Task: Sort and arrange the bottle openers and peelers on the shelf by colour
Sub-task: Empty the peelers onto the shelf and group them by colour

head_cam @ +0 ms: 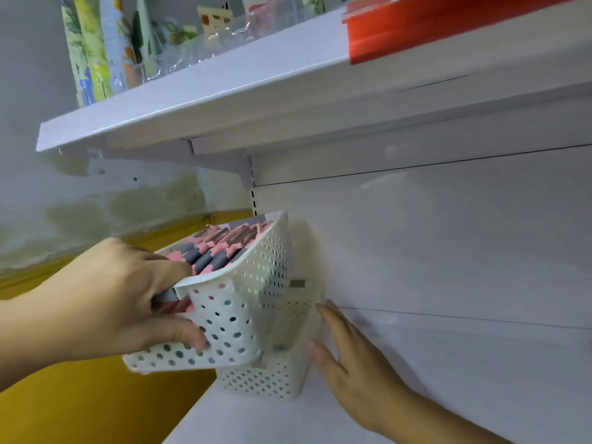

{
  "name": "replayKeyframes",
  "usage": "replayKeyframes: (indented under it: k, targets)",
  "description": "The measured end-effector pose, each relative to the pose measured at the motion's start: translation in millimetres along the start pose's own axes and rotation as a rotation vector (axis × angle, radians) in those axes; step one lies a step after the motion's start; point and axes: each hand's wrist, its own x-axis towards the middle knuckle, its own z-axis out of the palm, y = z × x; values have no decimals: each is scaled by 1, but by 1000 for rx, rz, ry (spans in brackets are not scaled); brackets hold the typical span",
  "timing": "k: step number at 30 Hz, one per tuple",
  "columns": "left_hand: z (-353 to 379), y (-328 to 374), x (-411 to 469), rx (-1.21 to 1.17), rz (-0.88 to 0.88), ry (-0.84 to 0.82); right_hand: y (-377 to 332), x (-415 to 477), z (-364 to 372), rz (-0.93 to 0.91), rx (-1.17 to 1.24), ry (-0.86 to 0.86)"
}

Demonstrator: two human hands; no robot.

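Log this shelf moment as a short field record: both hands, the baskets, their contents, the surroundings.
left hand: grips the near end of the tilted basket
tilted basket: white, perforated, raised above the lower shelf
contents: pink-and-grey tools, packed side by side
second basket: white, perforated, on the lower shelf, blurred, partly behind the first
right hand: open, fingers straight, beside the second basket; contact unclear
upper shelf: patterned rolls, clear packets, red strip on its edge

Bright, even light, faint shadows, wide-angle bend at edges, motion blur (worst behind the basket)
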Motion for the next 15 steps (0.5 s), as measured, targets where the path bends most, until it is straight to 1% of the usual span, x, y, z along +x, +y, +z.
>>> replayKeyframes:
  k: [2, 5, 6, 9, 11, 13, 14, 15]
  targets:
    - [0, 33, 22, -41, 53, 25, 3, -20, -20, 92, 194, 49]
    - [18, 90, 57, -121, 149, 56, 12, -53, -53, 266, 602, 98]
    - [29, 111, 68, -160, 181, 49, 18, -65, -63, 316, 687, 110]
    - [78, 169, 95, -304, 251, 34, 44, -96, -91, 440, 816, 197]
    - [111, 204, 112, -389, 276, 68, 61, -111, -106, 521, 850, 286]
    - [131, 234, 122, -376, 313, 37, 76, -121, -114, 573, 904, 386]
    - [135, 248, 126, -319, 304, 74, 82, -125, -119, 586, 901, 452]
    - [140, 259, 130, -321, 260, 135, 89, -126, -123, 600, 876, 500]
